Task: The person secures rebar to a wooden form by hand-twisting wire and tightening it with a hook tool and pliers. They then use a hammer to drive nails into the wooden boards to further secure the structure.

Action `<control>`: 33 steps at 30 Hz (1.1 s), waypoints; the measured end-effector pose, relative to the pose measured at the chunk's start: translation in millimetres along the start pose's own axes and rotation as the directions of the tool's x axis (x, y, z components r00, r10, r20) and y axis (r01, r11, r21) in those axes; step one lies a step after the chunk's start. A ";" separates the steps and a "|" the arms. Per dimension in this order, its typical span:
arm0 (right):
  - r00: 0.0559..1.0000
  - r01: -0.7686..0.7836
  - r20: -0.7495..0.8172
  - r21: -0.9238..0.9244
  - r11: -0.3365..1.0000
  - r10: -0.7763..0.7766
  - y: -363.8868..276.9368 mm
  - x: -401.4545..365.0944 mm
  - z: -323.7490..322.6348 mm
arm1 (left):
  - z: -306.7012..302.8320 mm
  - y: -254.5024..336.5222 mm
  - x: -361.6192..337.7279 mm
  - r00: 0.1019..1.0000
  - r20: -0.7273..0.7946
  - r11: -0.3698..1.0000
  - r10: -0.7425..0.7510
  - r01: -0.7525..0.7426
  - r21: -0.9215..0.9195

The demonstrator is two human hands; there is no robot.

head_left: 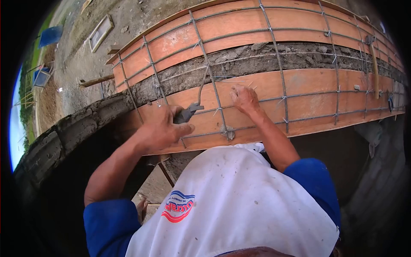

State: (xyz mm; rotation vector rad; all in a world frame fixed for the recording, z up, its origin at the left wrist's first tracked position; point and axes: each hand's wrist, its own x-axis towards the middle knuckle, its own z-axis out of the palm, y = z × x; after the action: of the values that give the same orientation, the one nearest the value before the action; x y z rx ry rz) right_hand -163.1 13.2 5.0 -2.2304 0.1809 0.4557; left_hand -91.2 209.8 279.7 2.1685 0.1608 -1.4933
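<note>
My left hand (pixel 160 126) is closed around dark pliers (pixel 187 114), with the jaws pointing right, close to a crosswise steel bar (pixel 214 88). My right hand (pixel 246 99) is pinched shut over the orange plywood (pixel 261 118), between two crosswise bars. Thin tie wires (pixel 253 85) stick out by its fingers; the fingertips are partly hidden. Long rebars (pixel 308 93) run across the boards, tied to the crosswise bars with twisted wire. A bent rod (pixel 201 85) rises near the pliers. Loose wire (pixel 230 80) lies just above my right hand.
A rough concrete-topped wall (pixel 274 55) runs between the plywood strips. At the right hangs a hammer (pixel 375 68) with a wooden handle. A small grey lump (pixel 228 133) sits at the near plywood edge. Lower left, the block wall (pixel 47 147) curves away; a framed panel (pixel 101 33) lies on the ground.
</note>
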 end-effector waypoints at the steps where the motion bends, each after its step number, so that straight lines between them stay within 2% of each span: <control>1: 1.000 -0.018 0.002 -0.038 0.999 0.018 2.4 2.2 -3.1 | -26.2 5.3 1.6 0.974 -0.072 0.929 0.216 -0.182 0.321; 2: 0.999 -0.037 0.006 -0.078 0.996 0.037 4.3 2.7 -5.9 | -51.1 25.0 -0.2 0.945 -0.061 0.748 0.320 -0.213 0.628; 3: 0.999 -0.045 -0.007 -0.105 0.993 0.044 5.2 2.2 -8.6 | -69.0 36.0 4.3 0.898 -0.113 0.541 0.426 -0.153 0.827; 4: 0.999 -0.050 -0.021 -0.134 0.990 0.048 5.9 3.0 -12.0 | -83.6 45.1 19.2 0.847 -0.205 0.384 0.491 0.001 0.923; 6: 0.998 -0.047 -0.054 -0.160 0.986 0.039 12.3 4.1 -17.5 | -123.5 39.9 57.3 0.565 -0.031 -0.005 0.825 0.062 0.998; 8: 0.994 -0.040 -0.104 -0.139 0.989 0.026 26.1 6.9 -17.3 | -138.8 48.4 70.4 0.555 -0.012 -0.072 0.832 0.129 0.989; 11: 0.996 -0.039 -0.081 -0.217 0.975 0.022 26.1 6.7 -29.4 | -169.2 7.4 91.7 0.716 -0.320 0.273 0.620 0.185 0.944; 13: 0.991 0.044 -0.109 -0.234 0.971 -0.071 28.1 8.1 -29.4 | -173.3 -44.5 98.3 0.764 -0.494 0.627 0.415 0.154 0.764; 14: 0.985 0.085 -0.128 -0.244 0.966 -0.119 28.0 11.6 -30.4 | -167.5 -73.9 98.4 0.761 -0.543 0.719 0.356 0.148 0.679; 15: 0.974 0.128 -0.147 -0.259 0.957 -0.170 28.3 17.4 -29.4 | -154.0 -91.9 88.2 0.803 -0.512 0.770 0.304 0.109 0.628; 16: 0.963 0.172 -0.156 -0.275 0.946 -0.220 29.0 21.0 -24.5 | -160.7 -166.0 117.3 0.840 -0.336 0.572 0.427 0.037 0.819; 17: 0.948 0.217 -0.166 -0.292 0.931 -0.272 28.3 25.8 -20.3 | -125.8 -174.3 106.1 0.859 -0.463 0.866 0.218 0.049 0.498; 18: 0.948 0.233 -0.130 -0.342 0.911 -0.291 25.3 31.2 -17.4 | -90.3 -181.3 94.1 0.826 -0.563 0.995 -0.004 0.060 0.082; 19: 0.947 0.256 -0.084 -0.391 0.884 -0.311 20.9 33.6 -14.3 | -57.5 -204.8 95.8 0.871 -0.453 0.977 -0.188 0.118 -0.178; 21: 0.940 0.286 -0.038 -0.454 0.844 -0.339 11.2 44.5 -13.3 | 8.6 -223.5 101.3 0.820 -0.444 0.868 -0.362 0.123 -0.481; 22: 0.939 0.294 -0.020 -0.469 0.833 -0.342 11.2 46.1 -10.8 | 9.5 -234.7 105.3 0.769 -0.598 0.962 -0.224 0.075 -0.263; 23: 0.938 0.301 -0.003 -0.485 0.821 -0.346 11.6 48.7 -9.5 | 3.5 -247.0 111.0 0.699 -0.713 0.998 -0.059 0.054 -0.029; 24: 0.924 0.339 0.021 -0.507 0.792 -0.382 9.3 50.0 -10.1 | -2.2 -255.2 114.8 0.621 -0.774 0.975 0.122 0.069 0.210; 26: 0.896 0.403 0.073 -0.547 0.734 -0.438 9.3 54.6 -14.3 | -45.7 -188.0 66.5 0.565 -0.802 0.932 0.196 0.146 0.331; 28: 0.870 0.448 0.108 -0.581 0.679 -0.482 22.2 66.3 -15.4 | -63.3 -151.8 49.5 0.481 -0.824 0.911 0.300 0.113 0.397; 29: 0.855 0.476 0.139 -0.595 0.648 -0.500 29.0 67.8 -18.6 | -61.1 -159.7 55.3 0.520 -0.841 0.956 0.153 0.136 0.258; 31: 0.862 0.458 0.083 -0.549 0.699 -0.499 36.6 65.4 -26.5 | -47.4 -192.2 78.9 0.581 -0.802 0.978 -0.139 0.207 -0.020; 32: 0.866 0.447 0.050 -0.521 0.727 -0.497 38.9 63.8 -30.3 | -28.7 -229.4 104.9 0.635 -0.768 0.980 -0.089 0.193 0.047; 33: 0.904 0.399 0.040 -0.440 0.804 -0.427 35.1 60.2 -37.5 | -7.2 -237.7 107.4 0.637 -0.767 0.984 -0.075 0.173 0.047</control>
State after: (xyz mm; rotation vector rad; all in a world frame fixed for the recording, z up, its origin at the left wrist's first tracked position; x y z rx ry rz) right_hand -107.4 -36.7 -21.0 -2.6321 -0.4197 0.1946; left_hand -130.4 400.4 105.9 2.8102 0.5299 -0.5286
